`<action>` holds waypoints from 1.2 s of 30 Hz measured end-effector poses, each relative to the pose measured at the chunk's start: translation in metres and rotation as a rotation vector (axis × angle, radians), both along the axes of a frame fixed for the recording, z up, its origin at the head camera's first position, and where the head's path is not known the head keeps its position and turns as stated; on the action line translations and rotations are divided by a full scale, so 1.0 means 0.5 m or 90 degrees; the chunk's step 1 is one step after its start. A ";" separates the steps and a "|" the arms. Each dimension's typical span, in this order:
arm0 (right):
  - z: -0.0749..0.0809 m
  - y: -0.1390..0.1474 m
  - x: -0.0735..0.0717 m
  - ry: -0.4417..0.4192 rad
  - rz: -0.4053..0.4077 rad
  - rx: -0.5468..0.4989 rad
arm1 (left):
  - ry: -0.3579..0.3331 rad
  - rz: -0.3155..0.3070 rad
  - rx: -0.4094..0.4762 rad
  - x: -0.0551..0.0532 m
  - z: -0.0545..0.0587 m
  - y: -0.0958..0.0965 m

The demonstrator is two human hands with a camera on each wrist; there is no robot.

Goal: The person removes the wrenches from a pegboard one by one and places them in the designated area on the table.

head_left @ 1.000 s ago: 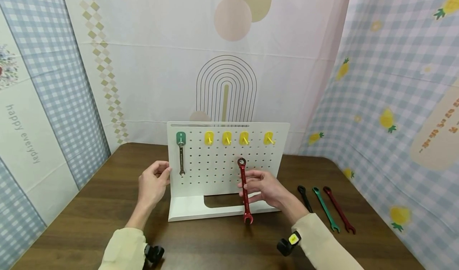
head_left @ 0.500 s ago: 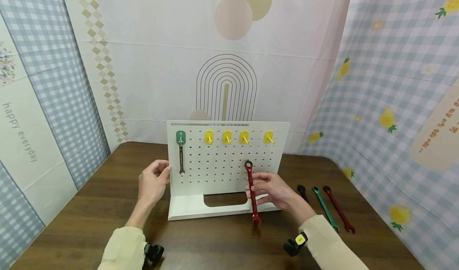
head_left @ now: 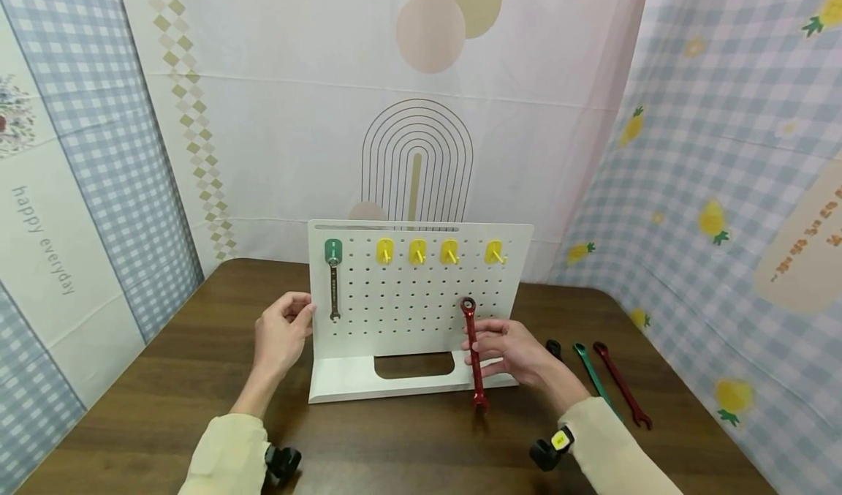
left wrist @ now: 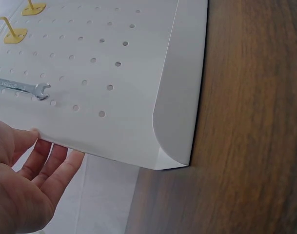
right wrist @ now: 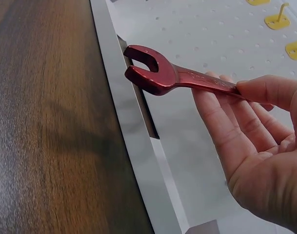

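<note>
A white pegboard stand [head_left: 395,312] stands on the wooden table. My left hand [head_left: 281,334] grips its left edge between thumb and fingers, also seen in the left wrist view. In my right hand [head_left: 516,352] a red combination wrench [head_left: 473,356] is pinched by thumb and fingers, ring end up and open end down, in front of the board's lower right. The right wrist view shows the wrench's open end [right wrist: 153,70] up close. A silver wrench [head_left: 334,290] hangs from the green hook [head_left: 333,251] at the board's upper left.
Several yellow hooks [head_left: 417,252] run along the board's top row. Right of the board lie a black wrench [head_left: 554,349], partly hidden by my right arm, a green wrench [head_left: 592,371] and a dark red wrench [head_left: 621,385]. Fabric curtains [head_left: 283,151] surround the table.
My right hand has moved to the right and slightly down with the red wrench. The left hand stays at the board's edge.
</note>
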State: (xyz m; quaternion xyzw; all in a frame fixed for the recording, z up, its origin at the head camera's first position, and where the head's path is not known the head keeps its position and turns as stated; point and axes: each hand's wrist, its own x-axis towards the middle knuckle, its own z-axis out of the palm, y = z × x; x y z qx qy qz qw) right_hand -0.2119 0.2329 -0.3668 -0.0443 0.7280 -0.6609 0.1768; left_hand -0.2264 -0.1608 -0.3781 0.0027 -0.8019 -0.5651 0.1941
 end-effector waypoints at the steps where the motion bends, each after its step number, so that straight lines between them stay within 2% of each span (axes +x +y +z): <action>1: 0.000 0.001 0.000 -0.001 -0.002 0.001 | 0.000 -0.001 -0.001 0.001 0.000 0.000; 8: 0.003 0.010 0.006 0.004 0.008 -0.003 | 0.000 0.002 -0.007 0.002 -0.001 0.001; 16: 0.000 0.019 0.006 -0.009 -0.021 0.003 | -0.001 0.008 -0.013 -0.002 -0.005 0.001; 26: 0.004 0.034 0.013 0.006 -0.024 0.017 | 0.001 0.008 -0.014 -0.006 -0.006 0.001; 36: -0.007 0.047 0.015 -0.007 -0.038 0.011 | -0.004 0.013 -0.021 -0.004 -0.004 0.002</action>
